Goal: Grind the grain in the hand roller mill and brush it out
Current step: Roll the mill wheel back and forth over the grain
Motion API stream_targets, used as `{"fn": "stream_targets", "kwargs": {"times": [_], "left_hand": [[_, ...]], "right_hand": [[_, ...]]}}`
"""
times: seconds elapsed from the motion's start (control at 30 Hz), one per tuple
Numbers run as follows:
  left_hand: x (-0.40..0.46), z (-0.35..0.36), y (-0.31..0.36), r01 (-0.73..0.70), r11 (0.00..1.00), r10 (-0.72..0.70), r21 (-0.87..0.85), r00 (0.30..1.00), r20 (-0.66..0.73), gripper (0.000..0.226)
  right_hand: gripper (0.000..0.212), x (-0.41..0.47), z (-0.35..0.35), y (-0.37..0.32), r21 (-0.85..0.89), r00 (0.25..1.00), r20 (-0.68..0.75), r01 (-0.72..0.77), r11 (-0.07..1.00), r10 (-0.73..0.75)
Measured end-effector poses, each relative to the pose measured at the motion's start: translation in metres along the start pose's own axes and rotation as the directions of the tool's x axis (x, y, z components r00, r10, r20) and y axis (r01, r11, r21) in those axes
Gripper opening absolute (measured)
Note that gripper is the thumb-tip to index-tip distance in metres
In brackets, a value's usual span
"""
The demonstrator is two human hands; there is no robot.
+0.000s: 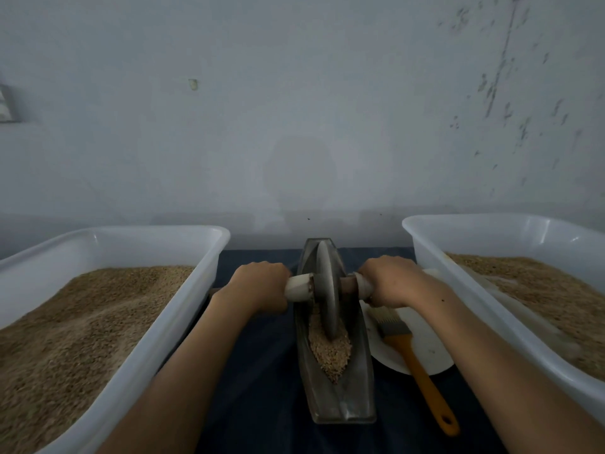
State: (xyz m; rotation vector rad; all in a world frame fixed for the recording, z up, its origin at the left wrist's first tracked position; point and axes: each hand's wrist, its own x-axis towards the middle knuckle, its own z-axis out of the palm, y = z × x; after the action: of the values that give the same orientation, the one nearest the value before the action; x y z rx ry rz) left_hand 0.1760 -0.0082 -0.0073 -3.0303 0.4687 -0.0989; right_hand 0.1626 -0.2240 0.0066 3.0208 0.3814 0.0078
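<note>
A boat-shaped metal trough [361, 381] lies lengthwise on the dark cloth in front of me. A grey grinding wheel [328, 290] stands upright in it, about midway along. Pale crushed grain [329, 350] fills the groove on the near side of the wheel. My left hand [258, 283] grips the wheel's left axle handle [298, 287]. My right hand [391, 280] grips the right axle handle [360, 285]. A brush with an orange handle [415, 362] lies across a white plate [429, 348] just right of the trough.
A white plastic tub [183, 309] of brown grain sits at the left, and another white tub [474, 290] of grain at the right. A grey wall stands close behind the trough. Dark blue cloth [262, 388] covers the table between the tubs.
</note>
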Motion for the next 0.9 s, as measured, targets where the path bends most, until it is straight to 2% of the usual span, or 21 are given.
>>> {"fn": "stream_targets", "kwargs": {"times": [0.07,0.17,0.33,0.47,0.53,0.67,0.9], "left_hand": [[-0.001,-0.001,0.000,-0.009,1.000,0.010,-0.021,1.000,0.022,0.040],[0.000,0.000,0.000,-0.008,1.000,0.008,-0.021,1.000,-0.010,0.039],[0.001,0.005,0.003,0.026,1.000,-0.025,0.009,0.989,-0.144,0.030],[0.002,0.008,0.003,0.038,0.999,-0.040,-0.013,0.979,-0.201,0.026],[0.002,0.008,0.002,0.031,0.999,-0.033,-0.016,0.982,-0.186,0.028],[0.002,0.004,0.000,0.015,1.000,-0.015,-0.005,0.995,-0.102,0.033],[0.000,-0.002,-0.001,0.000,0.999,0.002,-0.053,1.000,0.024,0.041]], "right_hand": [[0.008,-0.001,-0.002,0.000,0.011,0.999,0.034,0.011,1.000,-0.011],[0.010,-0.001,0.000,-0.001,0.015,1.000,-0.003,0.004,1.000,-0.004],[0.010,0.002,0.011,-0.002,0.030,0.975,-0.220,-0.007,1.000,0.014],[0.020,0.002,0.017,-0.001,0.013,0.940,-0.339,0.026,1.000,-0.020],[0.017,0.001,0.016,-0.001,0.005,0.945,-0.326,0.026,1.000,-0.023],[0.008,0.001,0.008,-0.002,0.003,0.981,-0.196,0.003,1.000,-0.003],[0.016,0.001,0.002,-0.001,0.001,0.998,-0.066,0.005,1.000,-0.005]]}}
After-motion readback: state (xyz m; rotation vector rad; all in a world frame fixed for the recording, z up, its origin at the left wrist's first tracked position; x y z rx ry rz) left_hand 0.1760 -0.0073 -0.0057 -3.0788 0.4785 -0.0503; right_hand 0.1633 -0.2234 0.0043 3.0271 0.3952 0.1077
